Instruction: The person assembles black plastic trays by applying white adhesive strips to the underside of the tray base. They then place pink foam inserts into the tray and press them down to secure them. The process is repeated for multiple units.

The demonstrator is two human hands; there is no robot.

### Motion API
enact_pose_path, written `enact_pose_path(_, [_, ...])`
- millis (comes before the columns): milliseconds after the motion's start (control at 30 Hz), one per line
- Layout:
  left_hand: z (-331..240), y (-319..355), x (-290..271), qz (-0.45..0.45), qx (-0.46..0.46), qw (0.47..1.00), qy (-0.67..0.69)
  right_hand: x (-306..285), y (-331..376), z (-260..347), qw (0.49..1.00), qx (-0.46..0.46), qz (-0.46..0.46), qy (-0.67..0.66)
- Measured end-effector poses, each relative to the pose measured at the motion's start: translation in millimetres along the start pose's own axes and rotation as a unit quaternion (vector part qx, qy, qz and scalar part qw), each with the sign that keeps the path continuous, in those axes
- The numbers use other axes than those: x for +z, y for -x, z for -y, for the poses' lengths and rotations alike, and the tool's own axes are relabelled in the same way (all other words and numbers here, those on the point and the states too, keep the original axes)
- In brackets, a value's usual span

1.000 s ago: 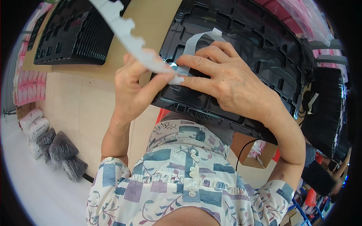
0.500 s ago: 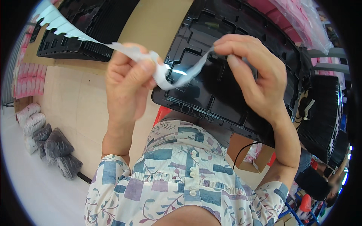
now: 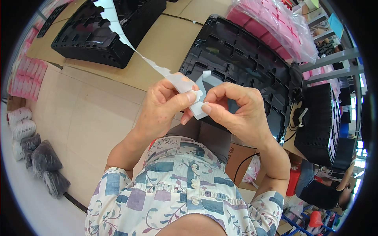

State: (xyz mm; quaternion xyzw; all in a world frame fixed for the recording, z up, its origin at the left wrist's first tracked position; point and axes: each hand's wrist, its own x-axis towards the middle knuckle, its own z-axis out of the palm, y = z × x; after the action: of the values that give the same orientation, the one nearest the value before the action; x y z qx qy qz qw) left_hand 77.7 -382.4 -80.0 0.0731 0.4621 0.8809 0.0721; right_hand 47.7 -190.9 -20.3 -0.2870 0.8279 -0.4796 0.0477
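Observation:
A long white strip with a notched edge [image 3: 117, 28] runs from the upper left down into my hands. My left hand [image 3: 163, 103] pinches it between thumb and fingers. Close beside it, my right hand [image 3: 240, 108] has thumb and forefinger closed on a folded part of the same strip; a short loop of it stands up between the hands. What the strip is made of, paper or thin plastic, I cannot tell. Beneath and beyond my hands lies a black moulded plastic tray [image 3: 244, 51] with several shallow compartments.
A stack of black trays [image 3: 98, 47] stands on the brown tabletop [image 3: 157, 43] at the far left. Pink packages in clear plastic [image 3: 275, 27] lie at the far right. More black trays [image 3: 317, 122] are stacked on the right. Filled bags [image 3: 45, 155] sit on the floor at left. Another person [image 3: 323, 190] is at lower right.
My right hand has come left and down to meet my left hand, and its fingers now pinch the strip. My left hand has shifted right. The view has turned slightly.

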Motion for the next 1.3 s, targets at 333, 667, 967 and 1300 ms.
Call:
enact_pose_path(333, [20.6, -13.7, 16.2, -0.036, 0.012, 0.997, 0.072, 14.5, -0.6, -24.7, 0.800, -0.426, -0.151, 0.395])
enact_pose_path(667, [-13.0, 7.0, 4.7, 0.065, -0.012, 0.994, 0.084, -46.1, -29.1, -4.7, 0.994, 0.026, -0.073, -0.081])
enact_pose_path(967, [-20.4, -7.3, -8.0, 0.031, -0.032, 0.997, -0.063, -101.0, -154.2, -144.5, 0.989, -0.004, 0.021, 0.144])
enact_pose_path(1300, [-8.6, -21.9, -11.7, -0.001, -0.048, 0.967, -0.251, -82.3, -199.7, -162.0, 0.964, -0.043, 0.065, 0.253])
